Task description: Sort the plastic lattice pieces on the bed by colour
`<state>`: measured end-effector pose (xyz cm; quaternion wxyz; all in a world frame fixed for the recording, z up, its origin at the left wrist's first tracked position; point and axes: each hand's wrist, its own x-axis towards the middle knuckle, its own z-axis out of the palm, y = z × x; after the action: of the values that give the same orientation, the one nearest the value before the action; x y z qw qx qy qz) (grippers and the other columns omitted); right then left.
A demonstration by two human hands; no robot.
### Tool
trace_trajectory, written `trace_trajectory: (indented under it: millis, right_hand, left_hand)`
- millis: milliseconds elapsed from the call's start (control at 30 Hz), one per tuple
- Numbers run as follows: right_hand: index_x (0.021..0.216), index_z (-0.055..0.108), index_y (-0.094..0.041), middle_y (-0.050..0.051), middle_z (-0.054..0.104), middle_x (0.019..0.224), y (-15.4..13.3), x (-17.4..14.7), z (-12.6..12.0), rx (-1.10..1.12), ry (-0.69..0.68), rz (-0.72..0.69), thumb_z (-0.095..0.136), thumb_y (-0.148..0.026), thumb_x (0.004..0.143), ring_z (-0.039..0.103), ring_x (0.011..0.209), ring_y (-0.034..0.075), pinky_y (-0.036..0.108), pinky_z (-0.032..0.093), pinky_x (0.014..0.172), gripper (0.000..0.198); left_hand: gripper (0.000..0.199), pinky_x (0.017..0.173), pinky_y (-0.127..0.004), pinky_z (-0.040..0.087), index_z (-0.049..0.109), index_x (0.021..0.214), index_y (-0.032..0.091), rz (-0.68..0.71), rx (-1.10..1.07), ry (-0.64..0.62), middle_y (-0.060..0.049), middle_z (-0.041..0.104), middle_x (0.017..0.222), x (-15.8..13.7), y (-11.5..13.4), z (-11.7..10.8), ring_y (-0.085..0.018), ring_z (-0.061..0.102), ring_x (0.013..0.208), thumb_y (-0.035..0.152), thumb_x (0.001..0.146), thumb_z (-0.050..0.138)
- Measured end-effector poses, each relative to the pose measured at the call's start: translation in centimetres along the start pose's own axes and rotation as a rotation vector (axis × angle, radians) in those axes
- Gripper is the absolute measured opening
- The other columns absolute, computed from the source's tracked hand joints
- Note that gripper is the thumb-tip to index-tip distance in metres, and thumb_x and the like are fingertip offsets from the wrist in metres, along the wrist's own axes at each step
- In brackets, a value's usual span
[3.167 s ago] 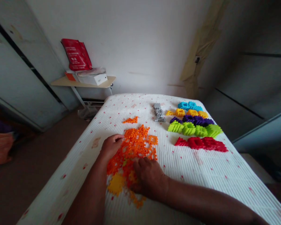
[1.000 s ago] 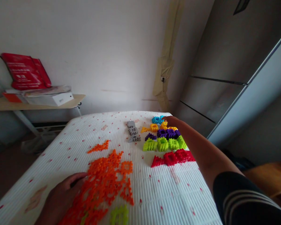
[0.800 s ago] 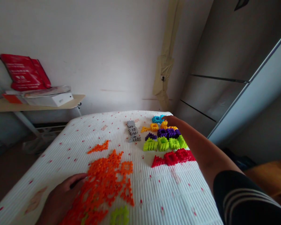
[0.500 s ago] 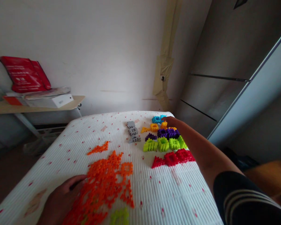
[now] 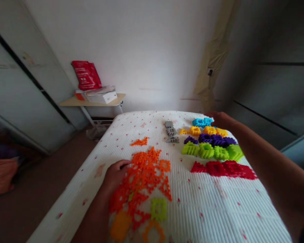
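Note:
My left hand (image 5: pixel 116 174) lies at the left edge of a pile of orange interlocking building pieces (image 5: pixel 144 168). Its thumb and forefinger are apart, and nothing shows held in it. My right hand (image 5: pixel 216 117) is at the far right, beside the right end of the blue interlocking pieces (image 5: pixel 202 122); its fingers are small and blurred. In front of the blue ones run rows of yellow pieces (image 5: pixel 195 130), purple pieces (image 5: pixel 205 138), lime green pieces (image 5: pixel 206 151) and red pieces (image 5: pixel 216 168). Grey pieces (image 5: pixel 170 131) form a short column left of these rows.
A loose orange piece (image 5: pixel 140 141) lies beyond the pile. Nearer are a lime square (image 5: pixel 158 208) and a yellow-orange piece (image 5: pixel 121 225). Everything rests on a white spotted quilted cover (image 5: pixel 197 216). A side table (image 5: pixel 96 102) with a red bag (image 5: pixel 85 75) stands back left.
The view has turned left, so the scene sits further right. My right hand has shifted from touching the blue pieces to just beyond their right end. My left hand stays by the orange pile.

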<state>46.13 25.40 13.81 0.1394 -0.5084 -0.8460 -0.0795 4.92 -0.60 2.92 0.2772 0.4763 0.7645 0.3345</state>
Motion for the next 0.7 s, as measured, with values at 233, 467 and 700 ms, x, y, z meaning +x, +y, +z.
trace_trajectory:
  millis: [233, 467, 700]
  right_hand:
    - [0.107, 0.058, -0.021, 0.008, 0.065, 0.103, -12.2, -9.2, -2.0, 0.509, 0.049, -0.433, 0.051, -0.027, 0.085, 0.064, 0.087, 0.019, 0.031, 0.053, 0.074, 0.024]
    - [0.096, 0.06, -0.017, 0.008, 0.066, 0.084, -19.5, -19.8, 2.9, 0.556, -0.034, -0.715, 0.042, -0.015, 0.088, 0.063, 0.074, 0.015, 0.026, 0.051, 0.064, 0.019]
    - [0.09, 0.059, -0.016, 0.008, 0.065, 0.078, -19.1, -22.0, 5.1, 0.532, 0.03, -0.681, 0.039, -0.015, 0.09, 0.062, 0.068, 0.014, 0.024, 0.049, 0.059, 0.02]
  left_hand:
    - [0.032, 0.077, -0.029, 0.045, 0.067, 0.091, 0.013, 0.039, -0.085, 0.118, -0.007, 0.069, 0.089, -1.6, 1.3, -2.4, -0.018, 0.061, 0.084, 0.03, 0.071, 0.049]
    - [0.019, 0.068, -0.024, 0.043, 0.066, 0.077, 0.018, 0.227, 0.178, -0.126, -0.002, 0.066, 0.078, -7.6, 1.6, -4.6, -0.014, 0.058, 0.072, 0.024, 0.073, 0.048]
    - [0.04, 0.085, -0.031, 0.041, 0.064, 0.103, 0.025, 0.225, 0.468, -0.278, -0.005, 0.061, 0.106, -13.3, -0.6, -3.4, -0.021, 0.055, 0.097, 0.027, 0.063, 0.061]
